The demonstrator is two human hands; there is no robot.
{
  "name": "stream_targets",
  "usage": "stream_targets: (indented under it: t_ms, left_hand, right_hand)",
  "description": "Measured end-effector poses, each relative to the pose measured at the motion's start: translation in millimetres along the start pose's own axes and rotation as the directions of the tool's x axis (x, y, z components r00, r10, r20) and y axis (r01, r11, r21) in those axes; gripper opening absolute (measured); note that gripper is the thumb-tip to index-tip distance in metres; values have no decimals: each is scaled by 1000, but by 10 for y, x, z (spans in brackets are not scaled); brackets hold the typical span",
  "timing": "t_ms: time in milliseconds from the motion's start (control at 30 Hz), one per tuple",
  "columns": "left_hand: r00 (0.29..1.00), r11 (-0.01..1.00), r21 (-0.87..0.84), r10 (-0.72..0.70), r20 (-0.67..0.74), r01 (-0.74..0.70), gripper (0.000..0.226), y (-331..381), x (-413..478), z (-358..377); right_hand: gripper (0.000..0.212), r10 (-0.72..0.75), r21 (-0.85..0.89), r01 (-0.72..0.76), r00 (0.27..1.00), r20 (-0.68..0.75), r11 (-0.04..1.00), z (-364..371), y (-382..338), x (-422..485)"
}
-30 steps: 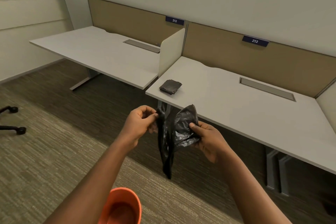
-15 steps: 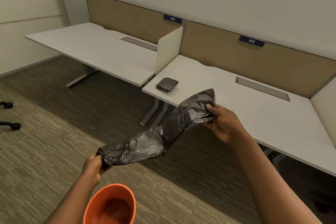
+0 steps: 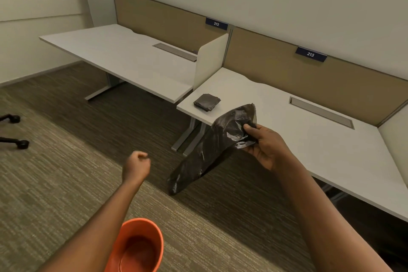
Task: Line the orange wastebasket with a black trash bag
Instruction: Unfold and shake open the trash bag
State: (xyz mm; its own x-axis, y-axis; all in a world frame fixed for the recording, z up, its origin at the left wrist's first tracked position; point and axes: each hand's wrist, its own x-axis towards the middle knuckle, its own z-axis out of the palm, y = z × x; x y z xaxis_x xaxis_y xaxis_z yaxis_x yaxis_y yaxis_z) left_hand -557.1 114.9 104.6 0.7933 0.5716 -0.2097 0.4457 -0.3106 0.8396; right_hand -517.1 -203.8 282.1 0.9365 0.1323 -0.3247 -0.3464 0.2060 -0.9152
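Observation:
A black trash bag [image 3: 212,148] hangs slanted down and to the left from my right hand [image 3: 262,146], which pinches its upper end in front of the desk edge. My left hand [image 3: 136,166] is a loose fist with nothing in it, apart from the bag's lower end and to its left. The orange wastebasket [image 3: 138,247] stands on the carpet at the bottom of the view, below my left forearm, with its opening up and nothing inside it.
A folded stack of black bags [image 3: 207,102] lies on the near corner of the white desk [image 3: 309,139] marked 213. A second desk [image 3: 123,55] stands to the left behind a divider. Chair castors [image 3: 15,130] show at the far left.
My left hand has let go of the bag's lower end and drawn up to the right. The bag now hangs from my right hand alone.

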Motion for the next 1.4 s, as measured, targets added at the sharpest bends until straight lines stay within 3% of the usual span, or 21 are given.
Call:
stream_targets:
  t_ms: [100,233,300,367,500,600,667,800,933,1000,1200,1300,1400]
  left_hand:
    - [958,967,-223,174,228,-123,7,810,-320,23]
    - [670,840,-302,542,507,-450,42,1524,-838,115]
    - [640,771,-221,624,448,-598,47,1639,-990,204]
    - [638,698,-132,702,316,-703,38,1651,-1070,287]
    - [585,606,-105,792,174,-789,14,1618,-1114,347]
    - [648,670,-173,742,170,-722,12,1633,-1067,280]
    - [698,740,-230,673,245,-633,8,1652,-1019,198]
    - [715,822,-318,569,407,-473,5,1712,-952,98]
    - [730,844,-425,512,453,-328,8,1774,-896,59]
    - [753,838,-456,502,426,-301,8,1795,-850,49]
    - [801,835,-331,531,276,-439,13,1876,-713,3]
    - [843,832,-271,527,109,-485,14,1921,-650,-25]
    - [826,822,-86,560,-58,-563,9,1927,-599,-78]
  right_hand:
    - [16,-2,-32,3,1000,13,999,70,48,23]
    - [17,-17,-82,21,999,44,996,151,108,28]
    - [21,-39,-72,43,997,62,996,166,114,26]
    - [23,-53,-38,56,996,73,998,157,111,20]
    - [35,-67,-45,72,992,110,996,91,123,-1]
    - [43,-69,-59,76,991,117,995,39,143,6]
    - [52,-60,-84,69,993,101,994,26,157,9]
    - [50,-64,-121,74,994,88,990,35,194,10]
    - [45,-57,-110,69,993,103,992,77,206,-5]
    - [46,-50,-126,63,993,108,990,102,197,-24]
    - [40,-42,-157,70,985,170,985,121,191,-76]
    - [32,-39,-166,74,977,207,983,109,191,-92]
    - [30,-39,-174,76,977,211,982,79,195,-97]
